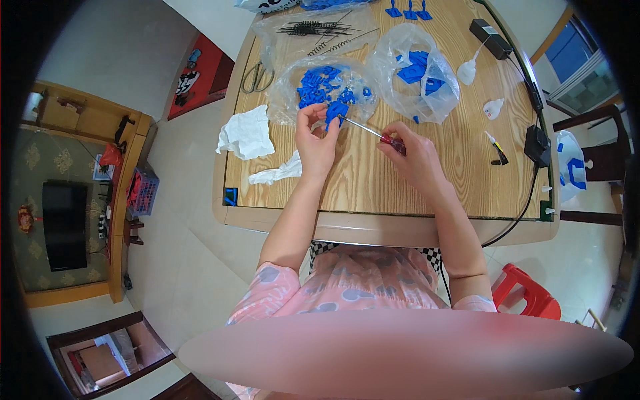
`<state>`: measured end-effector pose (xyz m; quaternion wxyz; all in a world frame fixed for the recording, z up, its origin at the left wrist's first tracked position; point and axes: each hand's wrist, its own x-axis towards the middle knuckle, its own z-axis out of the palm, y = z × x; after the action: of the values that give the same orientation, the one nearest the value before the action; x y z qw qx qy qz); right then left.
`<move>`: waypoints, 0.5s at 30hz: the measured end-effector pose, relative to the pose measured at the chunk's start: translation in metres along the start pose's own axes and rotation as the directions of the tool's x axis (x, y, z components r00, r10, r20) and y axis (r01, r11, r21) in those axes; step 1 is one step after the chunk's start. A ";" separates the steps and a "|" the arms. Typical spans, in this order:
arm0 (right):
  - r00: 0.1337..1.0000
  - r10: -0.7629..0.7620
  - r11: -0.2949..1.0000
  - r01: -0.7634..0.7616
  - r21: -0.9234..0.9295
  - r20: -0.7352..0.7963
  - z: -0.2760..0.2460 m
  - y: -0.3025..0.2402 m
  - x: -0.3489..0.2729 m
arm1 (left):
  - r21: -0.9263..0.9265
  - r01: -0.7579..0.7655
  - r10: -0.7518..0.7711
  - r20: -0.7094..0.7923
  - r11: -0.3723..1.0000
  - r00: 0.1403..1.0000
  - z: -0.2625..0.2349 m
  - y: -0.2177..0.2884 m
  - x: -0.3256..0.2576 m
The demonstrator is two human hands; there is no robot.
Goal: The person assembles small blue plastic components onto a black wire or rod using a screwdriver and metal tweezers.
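Between the fingers of my left hand point(315, 143) is a small blue plastic part point(337, 113), held above the table. My right hand point(415, 157) is closed round the red handle of a screwdriver point(363, 127). Its metal shaft points left, and the tip meets the blue part; exactly where it sits is too small to tell. Just behind the left hand, an opened clear plastic bag point(283, 87) holds many small blue pieces point(320, 83). Farther right, a second clear bag point(443, 63) contains larger blue pieces point(415, 67).
Scissors point(257, 79) and crumpled white tissue point(247, 132) lie on the left of the wooden table point(373, 183). Black springs point(313, 28) rest on plastic at the back. To the right are a small tube point(494, 141), a black adapter point(537, 147) and its cable. A red stool point(527, 293) stands below.
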<state>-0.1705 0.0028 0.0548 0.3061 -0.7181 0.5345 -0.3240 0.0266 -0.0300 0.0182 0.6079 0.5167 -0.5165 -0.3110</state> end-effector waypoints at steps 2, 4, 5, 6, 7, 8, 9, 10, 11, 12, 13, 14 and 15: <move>0.999 -0.027 1.000 0.027 -0.002 -0.017 0.000 0.000 0.000 | -0.006 -0.003 0.003 -0.002 1.000 1.000 0.000 0.000 0.000; 0.998 -0.052 0.999 0.052 -0.005 -0.036 0.000 0.001 -0.001 | 0.008 -0.002 0.002 0.000 1.000 1.000 0.000 0.001 0.000; 0.997 -0.058 0.998 0.058 -0.003 -0.044 0.001 0.002 -0.001 | 0.008 -0.002 0.002 0.001 1.000 1.000 0.000 0.000 0.000; 0.997 -0.064 0.998 0.064 -0.001 -0.051 0.002 0.002 -0.001 | 0.006 0.001 -0.001 0.003 1.000 1.000 0.000 0.000 0.000; 0.997 -0.064 0.998 0.064 -0.002 -0.051 0.001 0.000 -0.001 | 0.004 0.003 -0.004 0.005 1.000 1.000 -0.001 -0.001 0.000; 0.999 -0.036 0.999 0.036 0.003 -0.034 0.000 -0.003 -0.001 | 0.004 0.003 -0.003 0.005 1.000 1.000 -0.001 -0.001 0.000; 1.000 -0.009 1.000 0.009 0.008 -0.017 -0.001 -0.005 -0.001 | -0.001 0.005 -0.005 0.005 1.000 1.000 0.000 0.000 0.000; 1.000 -0.009 1.000 0.009 0.008 -0.016 -0.001 -0.004 -0.001 | -0.006 0.007 -0.007 0.005 1.000 1.000 0.000 0.000 0.000; 1.000 -0.013 1.000 0.013 0.010 -0.008 -0.001 -0.004 -0.001 | -0.006 0.007 -0.007 0.004 1.000 1.000 0.000 0.000 0.000; 1.000 -0.016 1.000 0.016 0.013 0.001 -0.001 -0.003 -0.001 | 0.012 0.005 -0.005 0.012 1.000 1.000 -0.001 0.000 0.000; 1.000 -0.017 1.000 0.017 0.013 0.000 0.000 -0.001 0.000 | 0.029 0.002 -0.002 0.021 1.000 1.000 -0.001 0.000 0.001; 1.000 -0.030 1.000 0.030 -0.009 -0.001 0.002 0.002 0.000 | 0.029 0.001 -0.002 0.021 1.000 1.000 -0.001 -0.001 0.001; 0.999 -0.043 0.999 0.043 -0.030 -0.002 0.003 0.004 0.001 | 0.025 -0.001 0.000 0.021 1.000 1.000 -0.001 -0.001 0.000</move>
<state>-0.1707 0.0015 0.0501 0.2873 -0.7334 0.5243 -0.3234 0.0280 -0.0303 0.0175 0.5959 0.5209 -0.5268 -0.3099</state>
